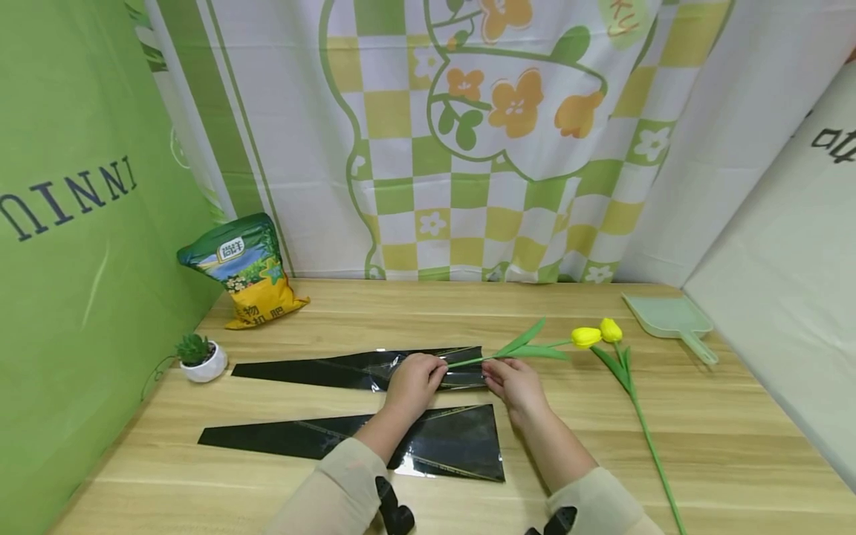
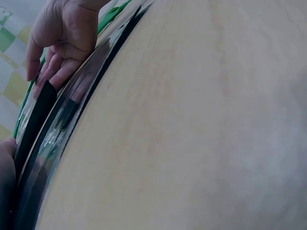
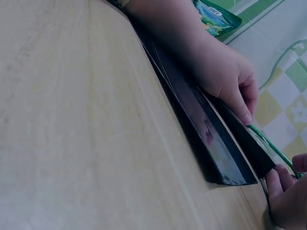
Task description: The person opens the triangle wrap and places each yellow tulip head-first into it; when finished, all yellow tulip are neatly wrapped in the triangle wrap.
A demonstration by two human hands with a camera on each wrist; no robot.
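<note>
In the head view a yellow artificial tulip (image 1: 586, 338) lies over the wide mouth of the far black flower sleeve (image 1: 321, 369), its bloom pointing right. My left hand (image 1: 413, 380) pinches the lower end of its green stem above the sleeve. At the mouth, my right hand (image 1: 520, 385) grips the sleeve's edge, with the thumb close to the stem. The right wrist view shows the left thumb and fingers on the stem (image 3: 271, 143). Nearer me, a second black sleeve (image 1: 455, 443) lies flat beneath my left forearm.
Another yellow tulip (image 1: 611, 330) lies at the right, its stem running toward the front edge. A pale green dustpan (image 1: 671, 315) is at the back right. A potted succulent (image 1: 203, 362) and a fertilizer bag (image 1: 250, 275) stand at the left, before a patterned curtain (image 1: 488, 186).
</note>
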